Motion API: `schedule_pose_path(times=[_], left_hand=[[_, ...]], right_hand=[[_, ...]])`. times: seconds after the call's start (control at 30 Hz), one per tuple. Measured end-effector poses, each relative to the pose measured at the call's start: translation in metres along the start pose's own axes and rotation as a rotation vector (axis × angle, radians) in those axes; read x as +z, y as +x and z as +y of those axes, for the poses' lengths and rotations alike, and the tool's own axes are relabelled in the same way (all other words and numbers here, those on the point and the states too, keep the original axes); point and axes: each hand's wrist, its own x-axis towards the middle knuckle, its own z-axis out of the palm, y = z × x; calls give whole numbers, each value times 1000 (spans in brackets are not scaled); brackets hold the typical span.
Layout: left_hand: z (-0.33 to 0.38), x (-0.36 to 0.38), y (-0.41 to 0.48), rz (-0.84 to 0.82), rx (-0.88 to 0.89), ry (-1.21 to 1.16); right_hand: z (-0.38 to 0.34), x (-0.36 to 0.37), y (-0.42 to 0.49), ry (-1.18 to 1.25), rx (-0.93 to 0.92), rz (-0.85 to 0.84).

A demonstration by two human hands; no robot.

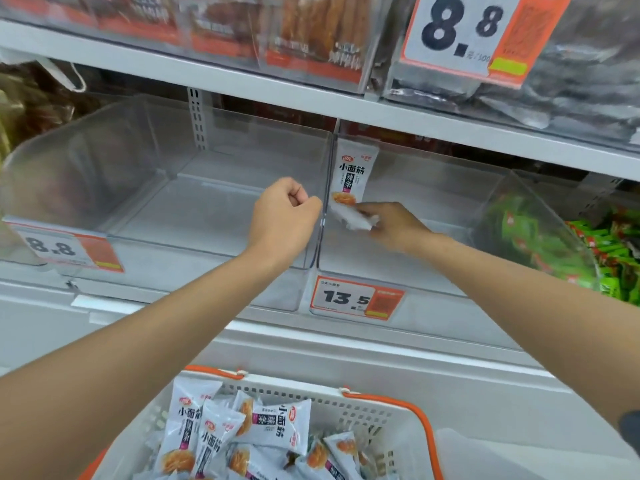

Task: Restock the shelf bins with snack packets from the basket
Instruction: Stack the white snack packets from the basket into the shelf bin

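A white basket [360, 408] with orange handles sits low in view and holds several white snack packets [273, 426]. Above it are two clear shelf bins. My left hand [285, 211] is inside the left bin [194, 216], next to the divider, fingers curled with nothing visible in them. My right hand [393, 226] reaches into the right bin [436, 199] and grips a white packet [351, 220] low near its left wall. A second packet [355, 173] stands upright against that wall, just above the held one.
A 13.5 price tag [356, 299] hangs on the right bin's front and an 8.8 tag [65, 247] on the left. A bin of green packets [540, 244] stands to the right. The shelf above [311, 98] carries more snacks.
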Motion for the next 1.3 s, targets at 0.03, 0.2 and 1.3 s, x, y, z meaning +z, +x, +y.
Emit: schedule_pose_path(times=[0.03, 0.2, 1.3], left_hand=[[-1, 0, 0, 2, 3, 6], [-1, 1, 0, 25, 19, 37], [-5, -35, -90, -20, 175, 159]], right_hand=[[-2, -3, 2, 255, 93, 27], [0, -4, 27, 736, 402, 139], [-113, 2, -167, 344, -25, 704]])
